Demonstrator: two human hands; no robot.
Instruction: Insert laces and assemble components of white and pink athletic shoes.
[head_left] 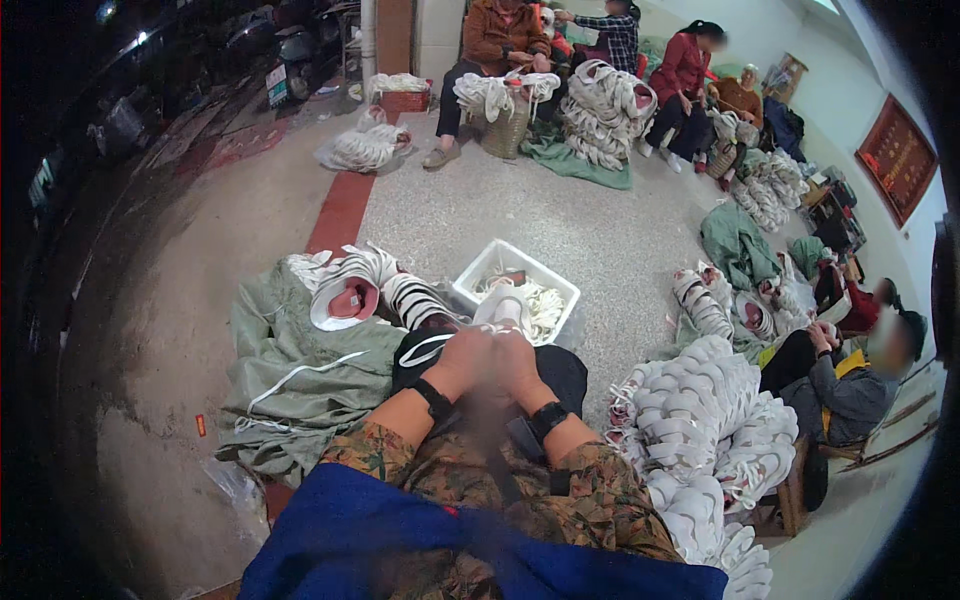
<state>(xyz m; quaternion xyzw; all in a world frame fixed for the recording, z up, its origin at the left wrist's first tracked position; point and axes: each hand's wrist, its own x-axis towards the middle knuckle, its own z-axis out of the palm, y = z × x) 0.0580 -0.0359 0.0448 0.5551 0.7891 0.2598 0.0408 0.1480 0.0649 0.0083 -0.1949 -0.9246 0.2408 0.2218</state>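
Note:
Both hands meet over my lap at a white and grey shoe point(505, 308), whose toe points away from me. My left hand point(467, 360) is closed at the shoe's near left side, and a loose white shoelace point(424, 350) loops out beside it. Close against it, my right hand point(513, 360) is closed at the near right side. The fingertips are hidden behind the backs of my hands, and a blurred smear covers the space between them. Just beyond the shoe stands a white bin point(566, 293) holding bundled white laces point(545, 310).
A row of stacked white shoe uppers point(360, 283) and a grey-green sack point(290, 375) lie to my left. White shoes point(695, 400) are heaped at my right. A seated person point(850, 385) is beyond them; several others sit at the back among shoe piles and a woven basket point(506, 130).

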